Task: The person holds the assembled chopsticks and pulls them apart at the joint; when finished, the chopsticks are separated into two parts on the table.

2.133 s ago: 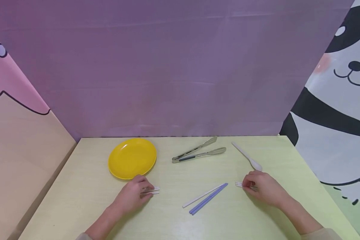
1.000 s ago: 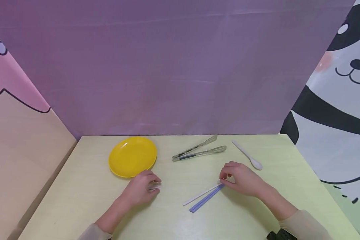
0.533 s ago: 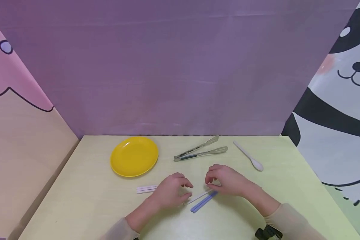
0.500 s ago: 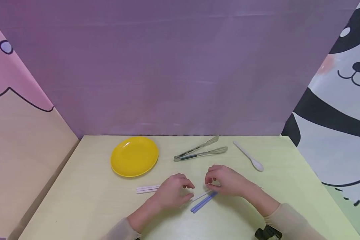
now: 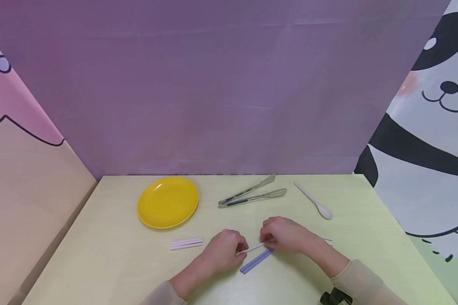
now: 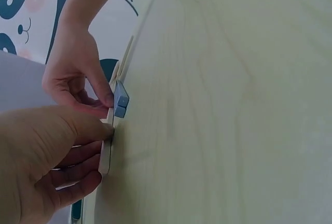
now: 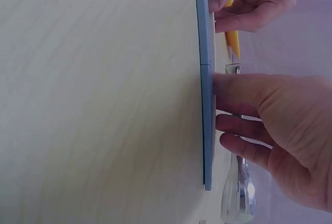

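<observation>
A thin pale chopstick (image 5: 255, 248) lies slantwise near the table's front, between both hands. My left hand (image 5: 224, 249) pinches its near-left end between thumb and fingers; the left wrist view shows this grip on the chopstick (image 6: 105, 156). At the other end, my right hand (image 5: 284, 234) pinches the same chopstick and covers its tip. A pair of blue chopsticks (image 5: 256, 261) lies alongside, just nearer me, with the upper end hidden by my right hand. In the right wrist view, the blue chopsticks (image 7: 206, 130) partly hide the pale one.
Left of my left hand lie several short pale sticks (image 5: 186, 244). A yellow plate (image 5: 168, 202) sits behind them. Metal tongs (image 5: 275, 193) lie spread at the back, with a pale spoon (image 5: 323, 211) to their right. Pale tips (image 5: 328, 240) show beyond my right forearm.
My left hand has let go of the short pale sticks and moved right to pinch the pale chopstick. My right hand left the fork, moved left and now pinches the chopstick's far end.
</observation>
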